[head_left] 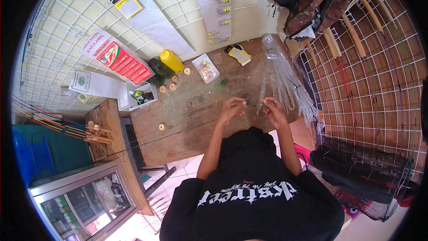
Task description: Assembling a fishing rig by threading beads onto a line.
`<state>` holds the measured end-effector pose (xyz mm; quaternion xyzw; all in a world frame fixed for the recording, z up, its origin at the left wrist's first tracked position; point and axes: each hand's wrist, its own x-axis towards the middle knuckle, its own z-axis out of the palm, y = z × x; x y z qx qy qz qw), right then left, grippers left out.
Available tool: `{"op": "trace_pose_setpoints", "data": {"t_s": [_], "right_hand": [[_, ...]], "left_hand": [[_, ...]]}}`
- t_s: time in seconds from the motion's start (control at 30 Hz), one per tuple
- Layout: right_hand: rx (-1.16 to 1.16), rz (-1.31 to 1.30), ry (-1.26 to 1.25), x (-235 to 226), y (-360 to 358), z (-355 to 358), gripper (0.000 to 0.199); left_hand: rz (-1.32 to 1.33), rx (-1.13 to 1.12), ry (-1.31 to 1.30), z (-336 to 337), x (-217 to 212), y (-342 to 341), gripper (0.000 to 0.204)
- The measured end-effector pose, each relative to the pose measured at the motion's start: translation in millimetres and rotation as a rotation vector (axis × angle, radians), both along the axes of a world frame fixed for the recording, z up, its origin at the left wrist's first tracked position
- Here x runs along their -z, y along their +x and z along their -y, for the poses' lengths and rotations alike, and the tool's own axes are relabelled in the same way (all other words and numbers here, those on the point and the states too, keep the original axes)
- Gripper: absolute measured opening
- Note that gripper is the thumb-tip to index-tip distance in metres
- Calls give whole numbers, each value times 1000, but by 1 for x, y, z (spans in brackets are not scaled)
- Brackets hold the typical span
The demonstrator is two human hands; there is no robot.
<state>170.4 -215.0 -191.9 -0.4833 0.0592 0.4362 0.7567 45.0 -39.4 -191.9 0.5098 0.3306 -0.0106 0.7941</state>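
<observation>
Over the near part of the wooden table (191,107), my left hand (232,109) is closed, its thumb and fingertips drawn together. Facing it a short gap away, my right hand (274,111) is also closed in a pinch. Whatever the fingertips hold, if anything, is too fine to make out. Long clear plastic sleeves (285,76) lie just beyond and to the right of my right hand. Past my left hand, toward the back, sits a white tray (216,75) with small colourful pieces in it.
A yellow bottle (171,61), a dark bottle (157,66) and several wooden rings (162,127) stand at the left. A yellow-black packet (240,56) lies at the back. A white box (151,94) sits at the left edge. Rods with wooden handles (353,35) hang on the right grid.
</observation>
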Motion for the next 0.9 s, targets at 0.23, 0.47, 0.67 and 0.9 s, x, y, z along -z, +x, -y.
{"op": "trace_pose_setpoints", "data": {"t_s": [0.23,0.47,0.67,0.9], "right_hand": [[-36,54,-42,16,12,1,17],[-68,85,-126,35,15,-2,18],[-41,102,-172,43,20,6,18],[-46,122,-189,50,17,12,18]], "left_hand": [[4,189,104,33,44,1,30],[-40,201,710,37,69,-11,22],[36,293,852,56,37,-10,20],[122,145,969,62,34,-5,18]]}}
